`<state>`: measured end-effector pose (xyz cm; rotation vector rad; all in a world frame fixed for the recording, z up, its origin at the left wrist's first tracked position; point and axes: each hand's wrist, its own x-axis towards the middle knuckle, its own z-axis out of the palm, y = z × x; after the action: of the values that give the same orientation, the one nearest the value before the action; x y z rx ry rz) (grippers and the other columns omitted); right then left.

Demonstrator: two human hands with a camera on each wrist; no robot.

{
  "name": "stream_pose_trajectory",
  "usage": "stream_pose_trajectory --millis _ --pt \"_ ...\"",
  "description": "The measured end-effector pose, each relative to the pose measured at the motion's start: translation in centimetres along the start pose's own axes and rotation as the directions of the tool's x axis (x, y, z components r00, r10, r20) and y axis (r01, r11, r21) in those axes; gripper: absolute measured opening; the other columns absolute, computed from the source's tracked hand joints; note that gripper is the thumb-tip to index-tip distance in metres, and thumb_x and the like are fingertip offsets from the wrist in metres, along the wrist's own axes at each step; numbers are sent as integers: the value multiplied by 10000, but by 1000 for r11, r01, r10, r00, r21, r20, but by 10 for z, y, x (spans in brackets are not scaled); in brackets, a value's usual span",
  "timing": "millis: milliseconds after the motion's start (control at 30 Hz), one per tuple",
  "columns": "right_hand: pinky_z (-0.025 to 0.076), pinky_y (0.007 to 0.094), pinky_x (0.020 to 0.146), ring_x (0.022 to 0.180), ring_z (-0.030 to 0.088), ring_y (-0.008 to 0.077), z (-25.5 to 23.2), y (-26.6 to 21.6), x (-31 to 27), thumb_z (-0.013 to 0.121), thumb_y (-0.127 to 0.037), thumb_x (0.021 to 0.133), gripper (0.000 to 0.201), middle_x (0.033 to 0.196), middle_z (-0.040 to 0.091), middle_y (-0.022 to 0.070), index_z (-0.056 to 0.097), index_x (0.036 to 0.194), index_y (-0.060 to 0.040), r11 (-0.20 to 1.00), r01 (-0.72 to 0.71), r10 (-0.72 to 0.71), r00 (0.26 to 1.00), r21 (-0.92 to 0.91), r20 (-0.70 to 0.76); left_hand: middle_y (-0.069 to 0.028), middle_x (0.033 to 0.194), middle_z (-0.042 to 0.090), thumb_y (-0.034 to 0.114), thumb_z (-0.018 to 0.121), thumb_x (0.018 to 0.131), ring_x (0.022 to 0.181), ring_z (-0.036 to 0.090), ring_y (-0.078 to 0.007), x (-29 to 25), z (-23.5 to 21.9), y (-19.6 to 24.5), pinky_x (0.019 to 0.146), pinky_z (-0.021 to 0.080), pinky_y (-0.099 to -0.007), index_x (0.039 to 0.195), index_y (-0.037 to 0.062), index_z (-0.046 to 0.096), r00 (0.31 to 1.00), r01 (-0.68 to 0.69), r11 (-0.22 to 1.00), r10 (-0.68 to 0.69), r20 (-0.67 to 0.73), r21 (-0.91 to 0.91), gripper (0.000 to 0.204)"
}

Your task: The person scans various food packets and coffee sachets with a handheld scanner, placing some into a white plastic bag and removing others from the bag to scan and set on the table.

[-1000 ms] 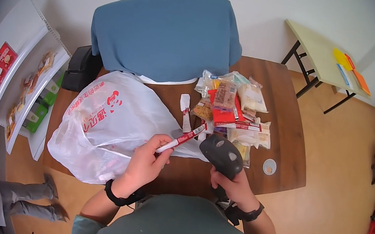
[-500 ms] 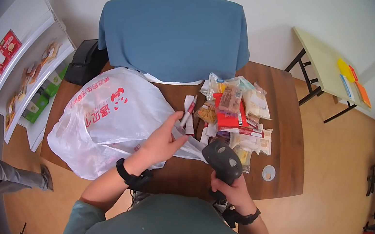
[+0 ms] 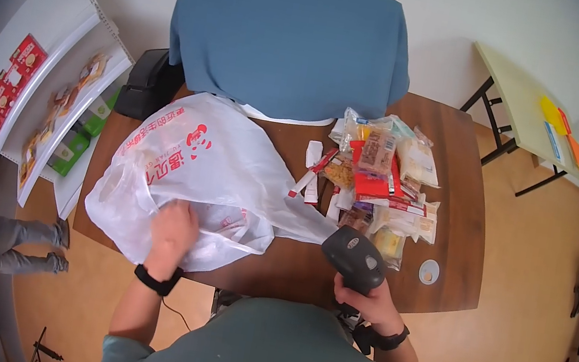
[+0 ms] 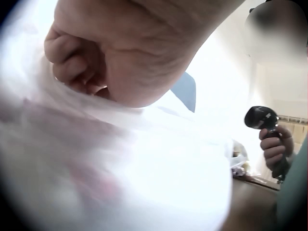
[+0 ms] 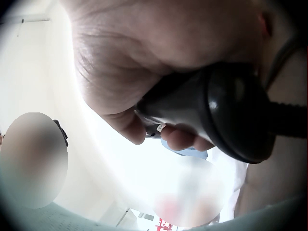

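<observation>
My left hand (image 3: 174,232) is at the mouth of the white plastic bag (image 3: 239,162), on its near side. In the left wrist view the fingers of that hand (image 4: 125,53) are curled, with the bag's film (image 4: 163,168) at the fingertips; they grip its edge. My right hand (image 3: 372,302) holds a black handheld scanner (image 3: 355,260) over the table's front edge, its fingers round the handle (image 5: 178,106) in the right wrist view. Between bag and scanner, a red-and-white stick packet (image 3: 313,174) lies across a whiter one (image 3: 314,153).
A pile of packaged snacks (image 3: 381,173) lies on the wooden table (image 3: 457,245), right of the bag. Behind stands a blue-draped object (image 3: 292,45), a black device (image 3: 150,83) beside it. Stocked shelves (image 3: 56,76) are at left; a person's legs (image 3: 22,245) show at lower left.
My left hand has let go of the stick packet, which now lies on the other one, and has moved left to the bag's mouth. The right hand still holds the scanner.
</observation>
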<state>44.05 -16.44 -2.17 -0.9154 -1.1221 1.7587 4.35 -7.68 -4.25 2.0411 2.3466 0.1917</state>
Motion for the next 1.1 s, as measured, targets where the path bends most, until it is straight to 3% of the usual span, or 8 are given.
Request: stream_pose_trajectory --millis 33,100,200,233,300,833,867,1100 --pt "490 256 699 784 586 88 0 0 1 668 42 853 368 950 621 15 571 1198 -41 1000 5 -5 1000 -1 10 -216 893 700 185 587 866 865 682 -398 9 6 -8 769 550 -511 873 3 685 1000 9 1000 -9 -5 0 207" --pt "490 258 696 782 585 92 3 -3 3 664 40 853 368 947 620 20 569 1199 -36 1000 11 -11 1000 -2 16 -234 1006 687 185 582 885 993 653 -397 25 10 -20 841 524 -540 991 -1 688 939 -148 984 172 -298 100 239" --pt "490 263 689 771 583 101 5 -6 0 659 39 850 373 929 617 29 565 1204 -27 1000 19 -19 1000 11 -20 -221 1154 663 228 583 912 1132 599 -394 44 3 -26 959 475 -545 1165 16 665 954 -244 958 265 -141 149 340" --pt "490 265 685 763 582 105 6 -6 -2 657 39 847 378 914 616 34 563 1208 -22 999 22 -20 998 32 -58 -221 1154 663 228 583 912 1132 599 -394 54 8 -29 959 475 -545 1165 16 665 955 -237 960 258 -146 148 340" --pt "490 267 682 761 583 108 4 -4 -4 659 41 842 386 903 615 38 564 1211 -21 999 26 -24 998 28 -66 -185 1279 633 268 622 905 1204 567 -395 76 30 -38 1035 444 -509 1283 79 643 845 -411 903 430 -319 128 423" --pt "487 269 686 773 586 106 6 -6 -8 661 22 846 382 897 620 38 562 1213 -15 999 44 -44 997 3 -59 -153 1312 629 368 588 941 1223 569 -374 136 73 -67 1106 380 -512 1314 72 622 901 -203 954 94 -424 -220 478" --pt "487 269 686 773 586 106 6 -7 -8 661 22 846 382 897 620 38 562 1213 -15 999 47 -47 997 0 -66 -146 1299 638 386 612 930 1227 569 -357 143 71 -68 1090 403 -497 1318 93 620 891 -228 973 193 -411 -35 486" --pt "486 279 694 767 586 121 6 -7 -14 663 -5 849 452 906 619 51 534 1281 -14 997 67 -70 994 -33 -82 -148 1300 638 377 636 911 1220 574 -356 136 43 -47 1074 421 -482 1306 91 624 853 -404 912 349 -388 -67 489"
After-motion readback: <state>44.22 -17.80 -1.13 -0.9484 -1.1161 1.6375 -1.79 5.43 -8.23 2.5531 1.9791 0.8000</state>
